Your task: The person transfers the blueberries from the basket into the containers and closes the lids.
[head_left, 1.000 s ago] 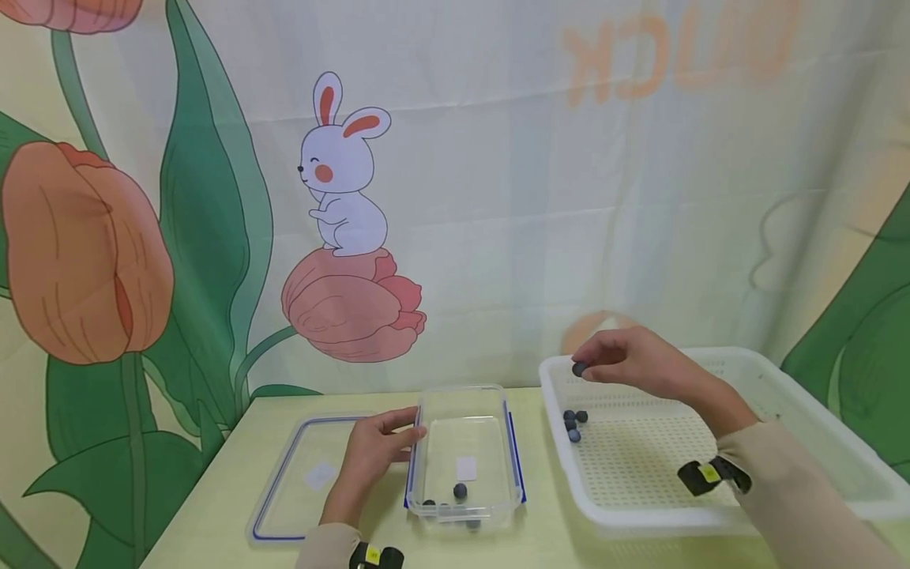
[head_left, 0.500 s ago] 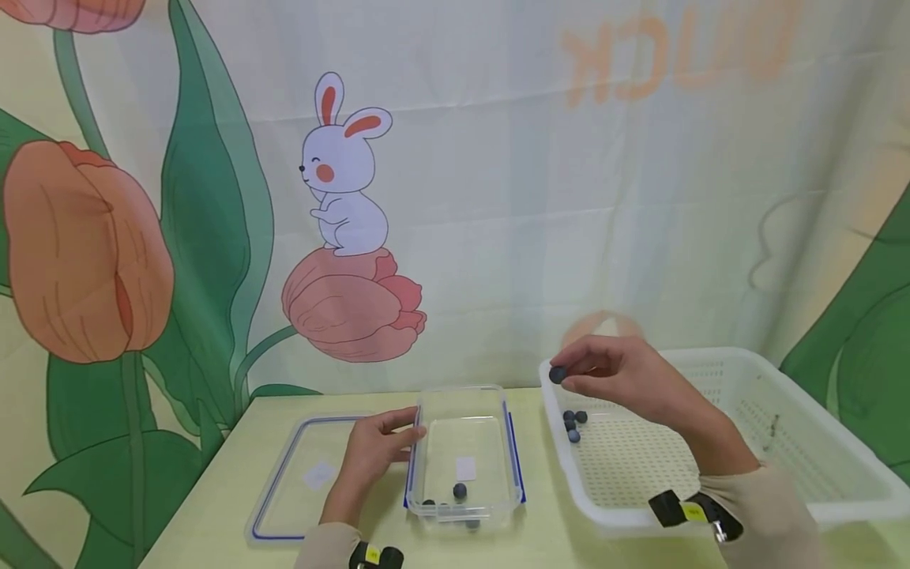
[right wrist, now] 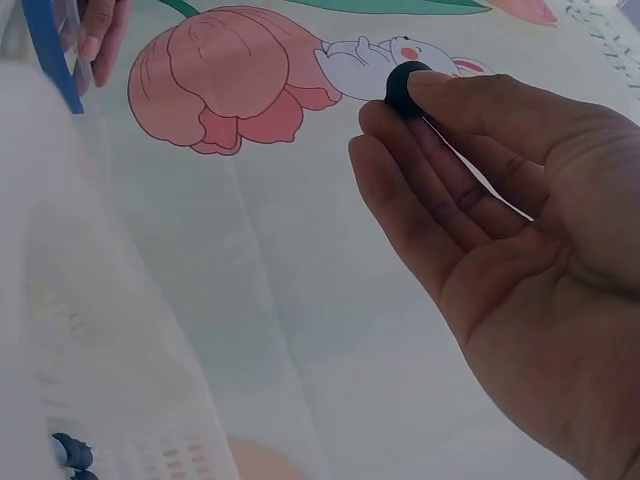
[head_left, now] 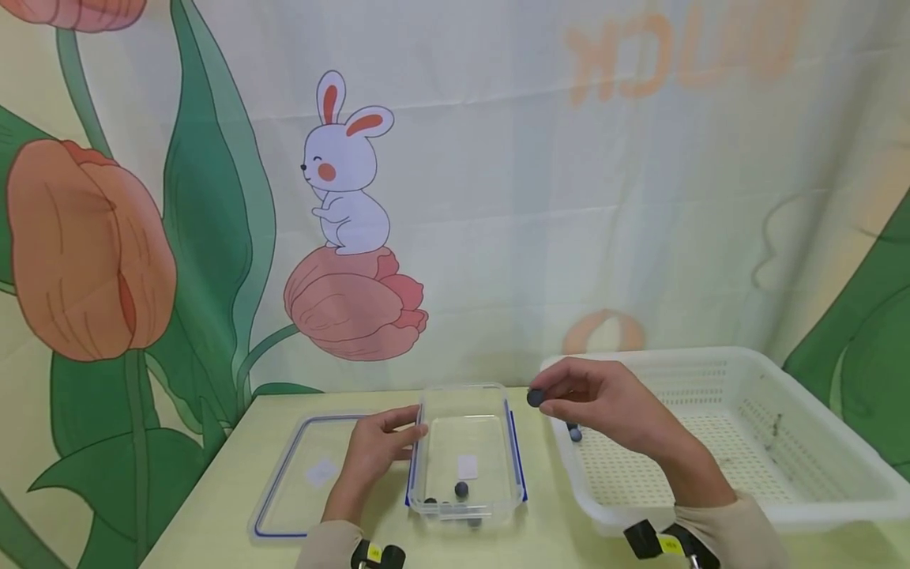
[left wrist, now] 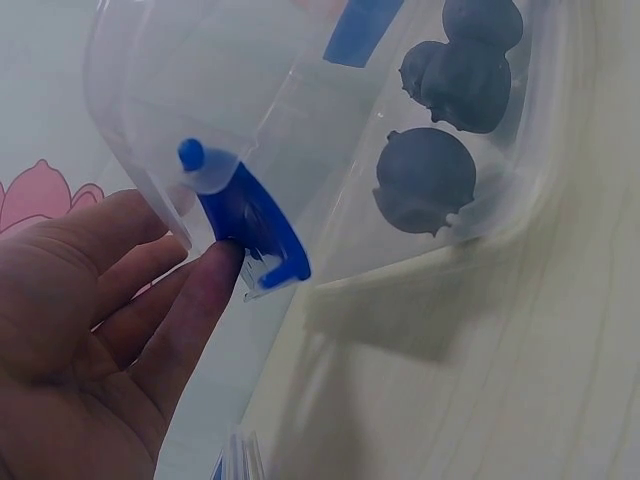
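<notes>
My right hand (head_left: 614, 407) pinches a dark blueberry (head_left: 535, 397) between thumb and fingertips. It is in the air past the left rim of a white plastic basket (head_left: 839, 466). In the right wrist view that berry (right wrist: 404, 88) sits at the tips of the thumb and fingers. My left hand (head_left: 375, 452) holds the left side of a clear plastic food container (head_left: 489, 450), its fingers beside a blue latch (left wrist: 252, 222) in the left wrist view. Several blueberries (left wrist: 425, 180) lie on the container's floor at its near end. My right hand partly hides the berries (head_left: 574, 434) left in the basket.
A clear lid with a blue seal (head_left: 284, 484) lies on the pale yellow table (head_left: 206, 506), left of the container and partly behind my left arm. Behind the table hangs a printed curtain (head_left: 490, 197) with tulips and a rabbit.
My right hand has carried the blueberry left and slightly down, from over the basket to the gap between basket and container. My left hand and the container have stayed in place.
</notes>
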`<move>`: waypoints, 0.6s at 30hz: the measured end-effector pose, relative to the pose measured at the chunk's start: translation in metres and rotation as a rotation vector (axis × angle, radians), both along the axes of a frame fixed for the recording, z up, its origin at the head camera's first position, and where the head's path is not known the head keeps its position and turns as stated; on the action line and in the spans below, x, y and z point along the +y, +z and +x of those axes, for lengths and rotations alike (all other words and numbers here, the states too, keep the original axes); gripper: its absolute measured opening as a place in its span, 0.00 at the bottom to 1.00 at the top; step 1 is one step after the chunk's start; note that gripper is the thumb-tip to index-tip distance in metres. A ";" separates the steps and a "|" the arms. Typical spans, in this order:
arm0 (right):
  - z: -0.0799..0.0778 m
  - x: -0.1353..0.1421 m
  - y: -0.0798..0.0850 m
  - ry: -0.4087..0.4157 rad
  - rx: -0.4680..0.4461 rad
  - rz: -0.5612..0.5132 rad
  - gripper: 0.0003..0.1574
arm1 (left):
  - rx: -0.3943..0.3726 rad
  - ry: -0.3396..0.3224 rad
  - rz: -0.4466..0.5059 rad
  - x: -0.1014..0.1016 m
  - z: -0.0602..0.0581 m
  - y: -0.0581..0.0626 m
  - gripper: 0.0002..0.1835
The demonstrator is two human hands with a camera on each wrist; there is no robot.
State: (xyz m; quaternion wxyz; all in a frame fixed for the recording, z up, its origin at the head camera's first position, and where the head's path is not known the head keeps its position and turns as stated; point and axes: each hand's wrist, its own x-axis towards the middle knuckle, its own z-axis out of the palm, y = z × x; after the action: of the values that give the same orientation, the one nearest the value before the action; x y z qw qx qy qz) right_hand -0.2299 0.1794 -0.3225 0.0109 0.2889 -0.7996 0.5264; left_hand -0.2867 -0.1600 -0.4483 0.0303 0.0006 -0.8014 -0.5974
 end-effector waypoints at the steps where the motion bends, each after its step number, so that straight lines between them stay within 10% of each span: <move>1: 0.000 -0.001 -0.001 0.006 -0.002 -0.004 0.14 | -0.001 -0.002 0.003 0.000 0.000 0.000 0.22; 18: 0.003 -0.034 -0.023 0.080 0.011 0.092 0.12 | -0.002 -0.001 -0.001 0.001 0.000 0.001 0.23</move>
State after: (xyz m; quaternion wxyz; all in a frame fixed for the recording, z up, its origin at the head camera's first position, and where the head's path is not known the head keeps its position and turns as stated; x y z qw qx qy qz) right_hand -0.2273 0.1458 -0.3458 -0.0192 0.3237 -0.8106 0.4876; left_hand -0.2867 -0.1591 -0.4468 0.0291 0.0007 -0.8017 -0.5970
